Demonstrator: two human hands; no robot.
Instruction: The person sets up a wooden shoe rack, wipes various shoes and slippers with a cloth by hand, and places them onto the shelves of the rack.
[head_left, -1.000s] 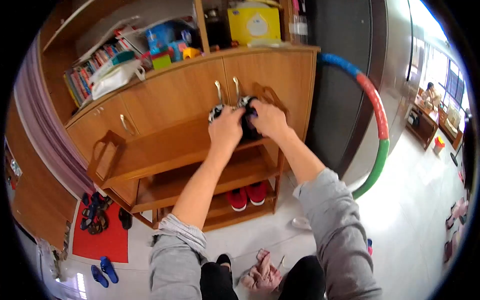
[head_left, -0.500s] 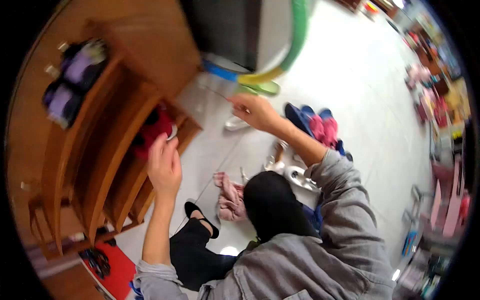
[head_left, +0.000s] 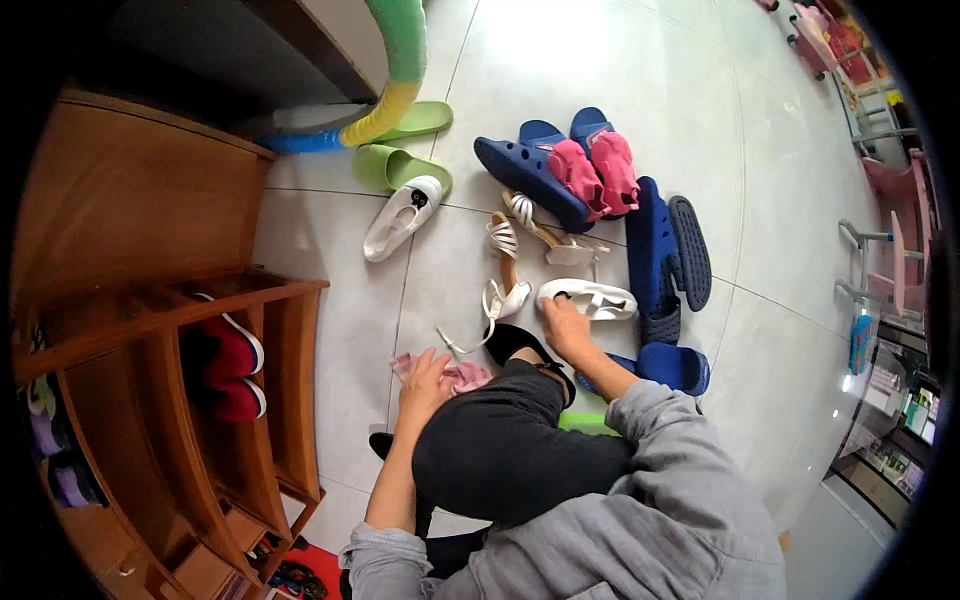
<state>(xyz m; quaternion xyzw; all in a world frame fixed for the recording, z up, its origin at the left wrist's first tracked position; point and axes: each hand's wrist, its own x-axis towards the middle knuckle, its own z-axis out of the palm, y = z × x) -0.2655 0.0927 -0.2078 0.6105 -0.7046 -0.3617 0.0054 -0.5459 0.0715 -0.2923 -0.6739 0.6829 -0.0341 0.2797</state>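
Observation:
My right hand (head_left: 568, 325) has its fingers at the left end of a white flat shoe (head_left: 592, 299) on the floor, its fingertips bent at the opening. Over a crumpled pink cloth (head_left: 466, 377) is my left hand (head_left: 425, 385), fingers apart, with nothing gripped. White heeled sandals (head_left: 508, 260) lie just beyond my hands. A second white shoe (head_left: 403, 218) rests partly against green slippers (head_left: 385, 168). Further off are blue slippers (head_left: 530, 175) and pink shoes (head_left: 614, 172).
At the left stands a wooden rack (head_left: 160, 320) with red shoes (head_left: 235, 345) and black-and-purple shoes (head_left: 68, 480). A coloured hoop (head_left: 400, 50) leans near the dark cabinet. More blue slippers (head_left: 655, 240) lie to the right.
The view has swung from the rack to the floor. My hands left the black-and-purple shoes on the rack and came down, the right to the white shoe, the left over the pink cloth.

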